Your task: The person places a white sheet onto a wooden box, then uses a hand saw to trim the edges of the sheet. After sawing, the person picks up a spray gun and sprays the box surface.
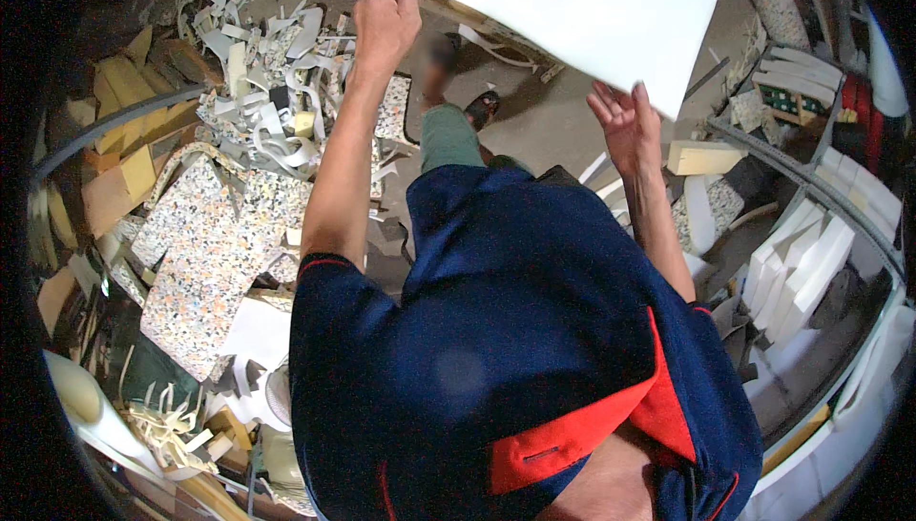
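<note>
From where I watch, the broadest thing in the work is a smooth white sheet, which spans the top of my view and runs out past its upper edge. One corner points down toward the right, and a narrow brownish edge shows beneath its near side. The left hand is at the sheet's left corner, fingertips over its margin; I cannot tell whether they pinch it. The right hand is turned palm up at the near edge, its fingers spread and apart from the thumb, whose tip meets the sheet's outline (real contact is hard to judge from my seat).

Below lies a grey-brown floor, with clutter banked on both sides. To the left sprawls a heap of curled offcuts, nearer the wearer a speckled foam slab, and farther out some yellow and tan blocks. On the right, white slabs lean in a row beside a dark curved rail. Smallest is a pale yellow block, just beside the right wrist.
</note>
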`<state>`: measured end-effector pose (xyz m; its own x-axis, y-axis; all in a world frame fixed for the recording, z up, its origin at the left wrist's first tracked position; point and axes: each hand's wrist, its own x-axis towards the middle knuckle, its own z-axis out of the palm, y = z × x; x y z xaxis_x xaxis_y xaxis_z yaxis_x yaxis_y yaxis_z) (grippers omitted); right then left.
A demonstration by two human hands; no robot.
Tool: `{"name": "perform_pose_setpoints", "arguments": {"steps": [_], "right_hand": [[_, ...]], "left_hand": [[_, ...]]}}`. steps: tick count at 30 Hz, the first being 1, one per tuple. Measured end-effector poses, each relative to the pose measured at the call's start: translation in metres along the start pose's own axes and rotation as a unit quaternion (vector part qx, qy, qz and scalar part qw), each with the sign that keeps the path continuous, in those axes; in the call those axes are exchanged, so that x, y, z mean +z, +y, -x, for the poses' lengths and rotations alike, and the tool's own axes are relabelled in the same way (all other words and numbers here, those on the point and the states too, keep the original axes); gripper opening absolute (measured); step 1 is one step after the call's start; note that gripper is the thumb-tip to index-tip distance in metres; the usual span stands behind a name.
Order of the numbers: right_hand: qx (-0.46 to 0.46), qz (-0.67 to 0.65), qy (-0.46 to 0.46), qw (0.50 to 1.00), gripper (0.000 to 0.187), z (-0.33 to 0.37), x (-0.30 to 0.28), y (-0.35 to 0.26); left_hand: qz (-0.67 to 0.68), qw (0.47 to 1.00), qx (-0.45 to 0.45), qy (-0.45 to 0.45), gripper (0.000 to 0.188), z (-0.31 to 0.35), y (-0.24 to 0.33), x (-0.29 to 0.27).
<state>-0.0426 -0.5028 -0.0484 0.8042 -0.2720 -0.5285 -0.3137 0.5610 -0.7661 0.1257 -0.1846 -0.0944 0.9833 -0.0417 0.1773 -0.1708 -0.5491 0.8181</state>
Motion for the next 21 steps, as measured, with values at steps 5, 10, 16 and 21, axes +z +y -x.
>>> {"name": "perform_pose_setpoints", "arguments": {"steps": [5, 10, 16, 21], "right_hand": [[0.053, -0.009, 0.091, 0.994, 0.054, -0.035, 0.035, 0.009], [0.026, 0.076, 0.105, 0.991, 0.041, -0.038, 0.051, 0.011], [-0.037, 0.067, 0.069, 0.995, 0.033, -0.02, 0.077, -0.045], [-0.035, 0.082, 0.037, 0.995, 0.028, -0.012, 0.076, -0.061]], "left_hand": [[0.012, 0.997, -0.01, -0.079, 0.036, -0.054, 0.006, -0.017], [-0.022, 0.973, 0.142, -0.182, 0.039, -0.079, -0.001, 0.004], [-0.079, 0.938, 0.219, -0.256, 0.046, -0.067, -0.018, 0.01], [-0.114, 0.918, 0.277, -0.262, 0.06, -0.046, 0.005, 0.002]]}}
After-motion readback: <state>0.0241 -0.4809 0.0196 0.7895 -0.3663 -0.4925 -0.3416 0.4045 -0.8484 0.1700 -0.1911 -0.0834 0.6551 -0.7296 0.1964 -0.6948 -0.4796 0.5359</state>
